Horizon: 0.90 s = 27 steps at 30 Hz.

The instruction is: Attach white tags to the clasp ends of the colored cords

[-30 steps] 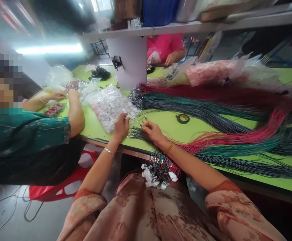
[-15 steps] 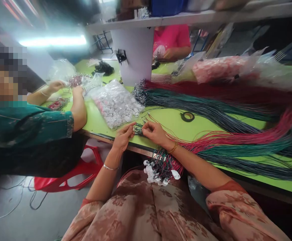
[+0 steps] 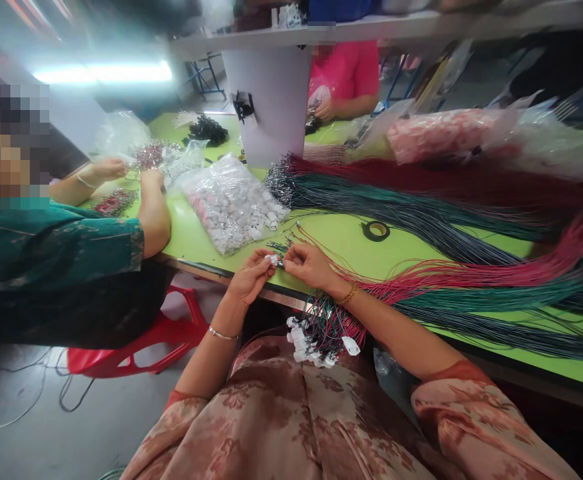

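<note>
At the table's near edge my left hand [image 3: 251, 277] is closed, pinching a small white connector housing [image 3: 273, 259] between thumb and fingers. Close against it, my right hand [image 3: 311, 268] is closed on a thin dark wire, whose metal-tipped end [image 3: 280, 264] meets the housing; how deep it sits is hidden. Just beyond my fingers lie loose green wire ends [image 3: 275, 247] with metal terminals. Red wires [image 3: 411, 275], green wires [image 3: 441, 298] and black wires [image 3: 476, 327] run off to the right. Below my right wrist hangs a bunch of wires with white connectors [image 3: 306, 343].
A clear bag of white connectors [image 3: 236, 207] lies ahead, left of long wire bundles [image 3: 371, 193]. A black tape roll [image 3: 375, 231] rests on the green table [image 3: 331, 230]. One co-worker [image 3: 56, 253] sits at left near a red stool [image 3: 136, 347], another [image 3: 346, 80] opposite.
A white connector housing now shows in my left fingers, where metal wire ends showed before. My right hand has brought a wire end up against it.
</note>
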Available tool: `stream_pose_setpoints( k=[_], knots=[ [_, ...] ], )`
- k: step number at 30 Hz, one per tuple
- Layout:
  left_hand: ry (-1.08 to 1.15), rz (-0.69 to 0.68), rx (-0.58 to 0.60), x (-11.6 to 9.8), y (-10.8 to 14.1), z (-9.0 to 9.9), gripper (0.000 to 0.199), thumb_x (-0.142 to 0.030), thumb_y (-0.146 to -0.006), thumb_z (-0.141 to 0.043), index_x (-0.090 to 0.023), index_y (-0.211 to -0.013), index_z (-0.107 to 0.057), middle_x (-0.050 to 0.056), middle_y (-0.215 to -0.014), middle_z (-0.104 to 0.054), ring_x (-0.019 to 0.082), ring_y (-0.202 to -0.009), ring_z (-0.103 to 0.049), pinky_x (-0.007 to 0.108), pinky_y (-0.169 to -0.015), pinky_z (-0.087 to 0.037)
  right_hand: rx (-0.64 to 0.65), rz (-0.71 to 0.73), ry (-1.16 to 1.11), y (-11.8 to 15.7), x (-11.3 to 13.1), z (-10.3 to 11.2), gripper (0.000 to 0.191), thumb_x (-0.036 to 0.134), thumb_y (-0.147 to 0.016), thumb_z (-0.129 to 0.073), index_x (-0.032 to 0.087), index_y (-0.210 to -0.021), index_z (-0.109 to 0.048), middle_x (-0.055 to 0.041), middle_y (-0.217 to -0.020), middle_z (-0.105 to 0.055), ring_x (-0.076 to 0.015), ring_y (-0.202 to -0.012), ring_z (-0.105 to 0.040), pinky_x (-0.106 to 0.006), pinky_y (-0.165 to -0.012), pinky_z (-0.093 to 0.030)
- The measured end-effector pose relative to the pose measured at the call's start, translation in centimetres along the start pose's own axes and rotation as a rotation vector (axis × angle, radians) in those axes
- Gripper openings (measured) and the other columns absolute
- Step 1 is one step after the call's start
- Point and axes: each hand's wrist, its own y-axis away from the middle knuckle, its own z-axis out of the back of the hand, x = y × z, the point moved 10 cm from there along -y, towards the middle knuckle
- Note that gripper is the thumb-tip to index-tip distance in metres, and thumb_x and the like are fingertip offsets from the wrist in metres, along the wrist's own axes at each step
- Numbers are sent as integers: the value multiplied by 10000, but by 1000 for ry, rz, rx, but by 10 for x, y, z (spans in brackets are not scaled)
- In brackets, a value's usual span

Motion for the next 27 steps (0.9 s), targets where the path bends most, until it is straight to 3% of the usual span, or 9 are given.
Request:
stream_pose_setpoints(
  k=[8,15,19,24,27],
  knots=[
    [-70,-59,-99,-1,5,-1,306,-289,-638,-833,-169,-844,-641,13,-858,-690,75,-676,-571,210,-645,-455,19,47,111,0,-1,-6,149,296,-757,-564,158,-709,-590,39,-583,-491,-90,-548,-390,-228,-538,-288],
    [-121,-54,-64,-6,4,-2,305,-304,-658,-819,-159,-864,-648,17,-834,-691,96,-718,-602,225,-697,-467,72,86,151,1,4,-11,152,259,-770,-525,167,-649,-533,43,-576,-470,-91,-549,-377,-230,-545,-275],
    [-142,-52,-87,-6,4,0,300,-304,-657,-820,-156,-856,-650,24,-836,-697,95,-696,-596,224,-672,-458,132,91,165,2,8,-14,148,240,-792,-503,153,-711,-592,33,-594,-515,-94,-557,-398,-231,-567,-298],
    [-173,-48,-96,-2,8,-2,297,-297,-642,-823,-150,-834,-651,11,-770,-680,88,-659,-577,217,-641,-439,114,76,312,6,9,-14,168,191,-802,-499,145,-668,-591,14,-586,-525,-102,-562,-411,-242,-569,-283],
    [-206,-24,-110,0,10,1,271,-278,-634,-812,-145,-817,-663,9,-745,-679,87,-642,-569,217,-634,-435,180,99,339,2,7,-15,161,195,-821,-510,139,-730,-630,2,-632,-585,-104,-578,-435,-236,-581,-299]
  ],
)
